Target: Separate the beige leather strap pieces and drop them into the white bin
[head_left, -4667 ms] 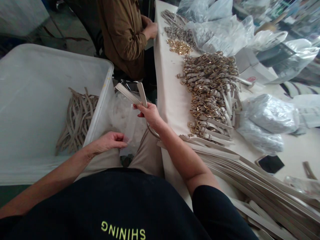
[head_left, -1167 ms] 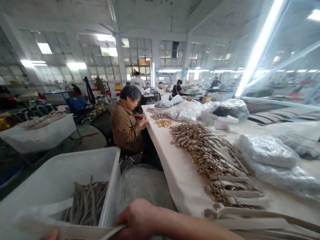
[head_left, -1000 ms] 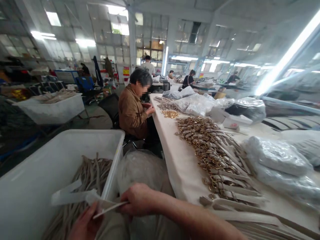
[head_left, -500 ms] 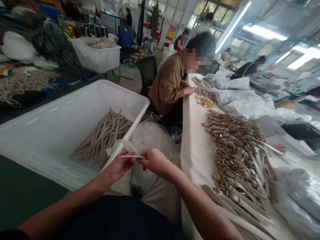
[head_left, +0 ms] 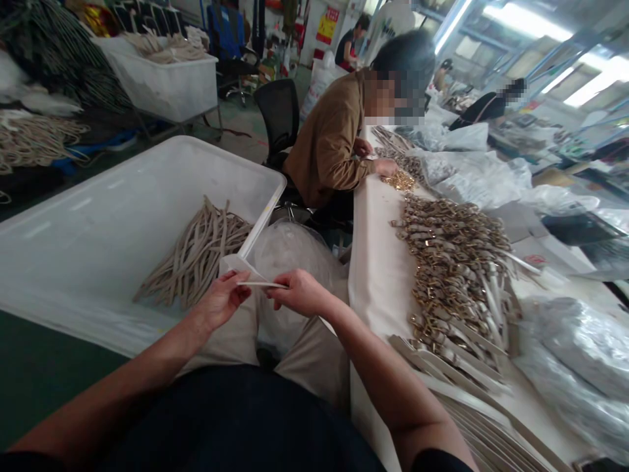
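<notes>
Pinching a pale strip (head_left: 261, 284), the left hand (head_left: 221, 299) and right hand (head_left: 301, 292) hold it near the white tub (head_left: 108, 223).

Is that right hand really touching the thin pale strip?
Touching. The head view shows the right hand with its thumb and fingers closed around one end of the pale strip, with no gap between them.

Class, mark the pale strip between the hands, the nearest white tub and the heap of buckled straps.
Pale strip (head_left: 262, 284), head view: middle of its edge.
White tub (head_left: 223, 172), head view: far inner wall.
Heap of buckled straps (head_left: 455, 262), head view: its middle.
</notes>
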`<state>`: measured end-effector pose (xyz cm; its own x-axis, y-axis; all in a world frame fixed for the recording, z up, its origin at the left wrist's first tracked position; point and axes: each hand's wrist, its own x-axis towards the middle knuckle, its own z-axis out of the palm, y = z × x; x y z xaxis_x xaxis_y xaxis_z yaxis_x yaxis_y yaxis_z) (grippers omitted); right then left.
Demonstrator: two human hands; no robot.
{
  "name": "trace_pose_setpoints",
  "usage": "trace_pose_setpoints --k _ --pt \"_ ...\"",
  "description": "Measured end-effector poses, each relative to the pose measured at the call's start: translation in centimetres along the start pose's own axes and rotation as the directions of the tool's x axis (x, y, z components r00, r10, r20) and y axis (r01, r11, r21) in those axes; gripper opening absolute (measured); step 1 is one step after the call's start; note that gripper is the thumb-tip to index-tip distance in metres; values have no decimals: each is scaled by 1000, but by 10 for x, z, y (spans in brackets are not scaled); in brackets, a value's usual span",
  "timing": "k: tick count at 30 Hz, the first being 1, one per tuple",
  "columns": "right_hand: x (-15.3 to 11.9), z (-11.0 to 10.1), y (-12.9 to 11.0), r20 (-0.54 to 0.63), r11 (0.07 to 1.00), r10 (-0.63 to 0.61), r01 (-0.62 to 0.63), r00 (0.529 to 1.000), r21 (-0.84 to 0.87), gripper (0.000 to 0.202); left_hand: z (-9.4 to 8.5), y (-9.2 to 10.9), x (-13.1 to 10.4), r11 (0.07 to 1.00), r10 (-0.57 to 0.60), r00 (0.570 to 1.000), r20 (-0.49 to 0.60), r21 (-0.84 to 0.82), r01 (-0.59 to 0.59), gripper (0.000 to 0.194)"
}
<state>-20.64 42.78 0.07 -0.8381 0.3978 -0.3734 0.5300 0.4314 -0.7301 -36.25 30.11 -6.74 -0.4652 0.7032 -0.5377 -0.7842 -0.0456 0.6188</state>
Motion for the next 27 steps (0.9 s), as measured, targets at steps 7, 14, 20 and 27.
trace_pose_setpoints --k 7,14,20,27 --pt "-14 -3 9 -1 999 -5 5 1000 44 25 2 8 2 999 -42 998 -56 -9 41 22" --pt "15 9 25 -280 947 -11 100 960 307 33 21 2 -11 993 -120 993 8 21 120 22" --pt "-2 11 32 -348 850 -477 525 807 52 30 13 5 -13 986 -167 982 94 22 165 15" --pt "-4 19 27 -289 836 -540 543 791 -76 17 12 -11 -23 972 -230 954 190 91 217 6"
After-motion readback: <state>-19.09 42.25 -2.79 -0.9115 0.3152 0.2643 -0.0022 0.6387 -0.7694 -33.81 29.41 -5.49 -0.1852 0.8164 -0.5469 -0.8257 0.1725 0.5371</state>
